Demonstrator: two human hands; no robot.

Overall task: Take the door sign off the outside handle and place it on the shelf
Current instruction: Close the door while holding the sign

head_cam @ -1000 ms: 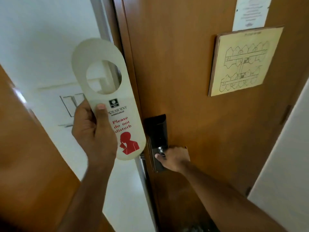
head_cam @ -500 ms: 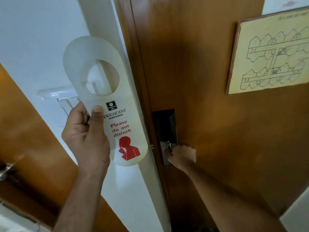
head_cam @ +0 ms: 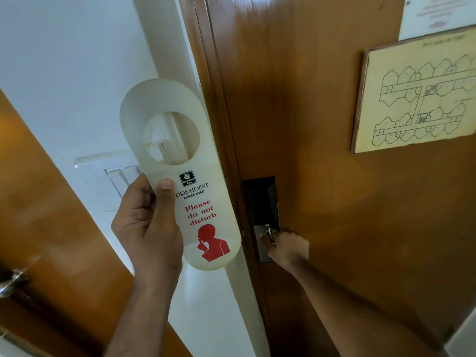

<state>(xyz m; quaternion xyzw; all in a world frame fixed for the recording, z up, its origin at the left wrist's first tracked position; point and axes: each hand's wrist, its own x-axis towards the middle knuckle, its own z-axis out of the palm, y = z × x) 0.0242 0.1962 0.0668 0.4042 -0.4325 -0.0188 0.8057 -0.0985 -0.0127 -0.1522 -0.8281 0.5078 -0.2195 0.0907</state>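
The left hand pinches the door sign by its lower left edge, thumb on its face, beside the door's edge and clear of any handle. The right hand is closed round the inside handle. The sign looks thin, light, fairly stiff and smooth. Print: "PRESIDENT AHMEDABAD", "Please do not disturb".
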